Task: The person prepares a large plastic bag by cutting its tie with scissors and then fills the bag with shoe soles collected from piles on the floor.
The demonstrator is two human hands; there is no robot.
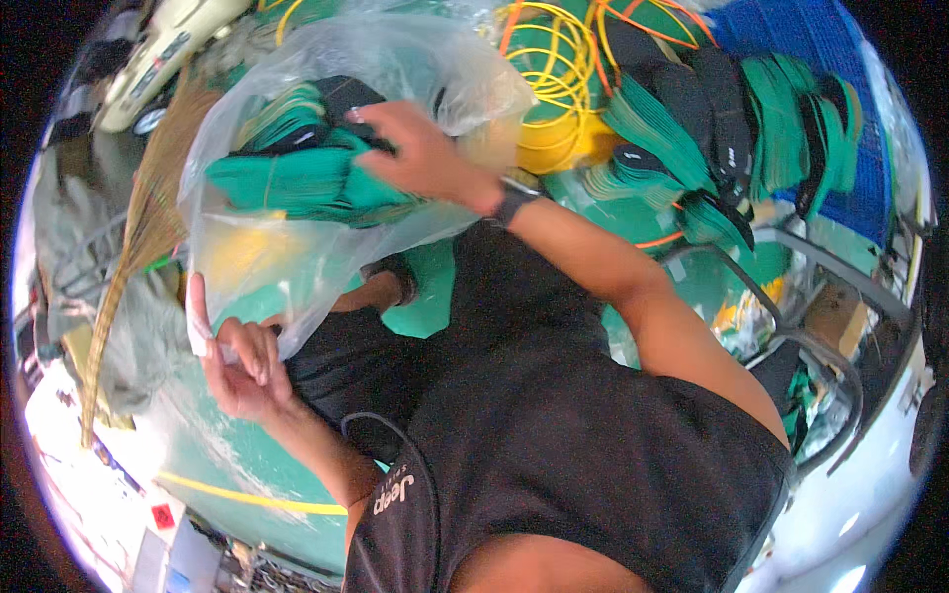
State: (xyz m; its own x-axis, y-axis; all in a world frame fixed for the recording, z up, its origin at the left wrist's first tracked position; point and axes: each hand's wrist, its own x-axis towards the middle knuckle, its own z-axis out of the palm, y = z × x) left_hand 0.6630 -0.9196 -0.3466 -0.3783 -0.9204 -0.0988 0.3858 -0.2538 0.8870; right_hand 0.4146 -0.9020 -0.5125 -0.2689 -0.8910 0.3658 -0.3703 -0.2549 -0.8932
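Observation:
A large clear plastic bag [336,257] spreads open in front of me. In it lie stacked bundles of thin green and black fabric-like pieces [297,183]; their exact kind is hard to tell. My right hand [410,148], with a dark band on its wrist, reaches over the bag's mouth and grips the stack's right side, its fingers partly blurred. My left hand [242,366] is at the bag's near left edge. Its index finger, wrapped in white, points up along the plastic, while the other fingers curl in against the bag's edge.
More green and black bundles [732,128] lie at the far right, by a blue ribbed surface [791,40]. Yellow cord [563,89] is coiled behind the bag. A straw broom [148,217] leans at the left. A dark metal frame [820,267] stands at right.

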